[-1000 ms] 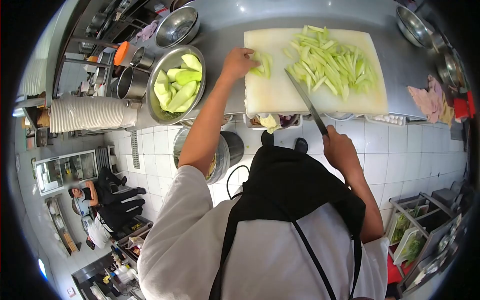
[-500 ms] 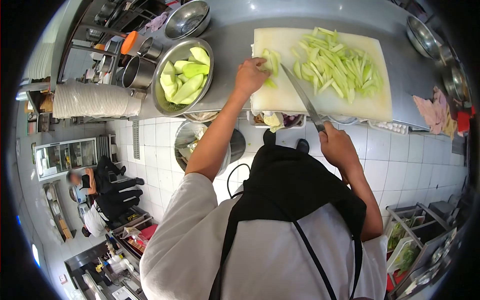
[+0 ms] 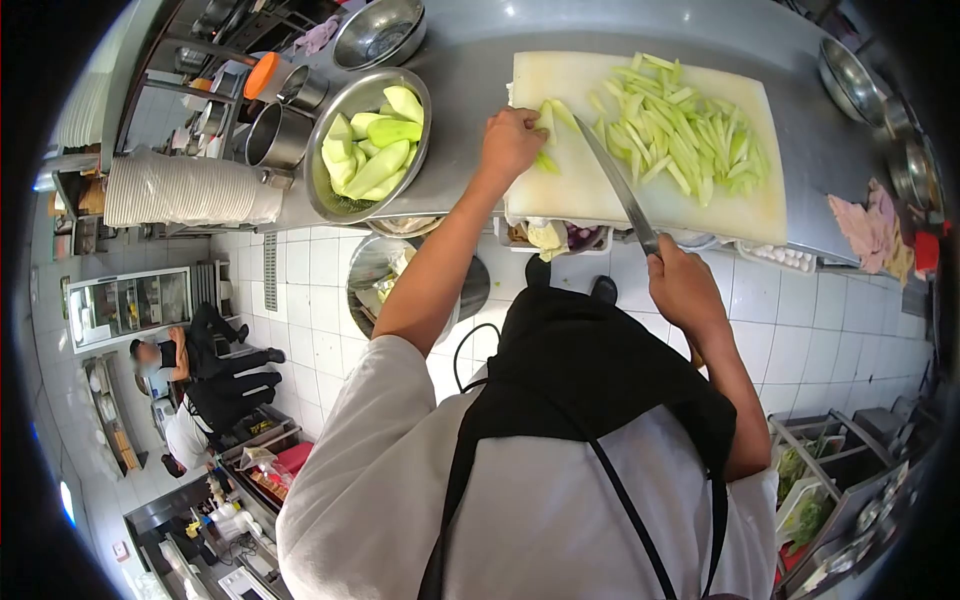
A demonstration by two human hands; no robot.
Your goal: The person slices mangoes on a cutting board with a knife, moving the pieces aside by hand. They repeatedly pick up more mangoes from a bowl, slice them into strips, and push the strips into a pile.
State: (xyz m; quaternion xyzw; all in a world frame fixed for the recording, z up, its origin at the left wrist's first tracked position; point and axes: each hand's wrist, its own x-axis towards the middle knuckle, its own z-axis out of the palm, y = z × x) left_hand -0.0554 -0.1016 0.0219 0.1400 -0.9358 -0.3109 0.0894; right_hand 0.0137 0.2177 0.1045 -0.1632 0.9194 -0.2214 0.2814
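Note:
With fingers curled, my left hand (image 3: 513, 142) holds pale green vegetable slices (image 3: 548, 122) at the left side of the white cutting board (image 3: 570, 200). My right hand (image 3: 686, 282) is closed round the handle of a long kitchen knife (image 3: 622, 190). Its blade points away and to the left, its tip just right of the held slices. A heap of cut green strips (image 3: 685, 135) covers the middle and right of the board. Left of the board, a steel bowl (image 3: 322, 195) holds several larger peeled green pieces (image 3: 372, 150).
Steel pots (image 3: 275, 138) and an empty-looking steel bowl (image 3: 375, 38) stand left on the counter. Stacked plates (image 3: 190, 195) sit farther left. A pink cloth (image 3: 868, 228) and steel bowls (image 3: 850, 80) lie right. Below the counter is a bin (image 3: 365, 285). Two people (image 3: 215, 370) are behind at left.
My left fingers have drawn in and curled more at the slices. The knife and my right hand have shifted slightly right. The view has also shifted a little.

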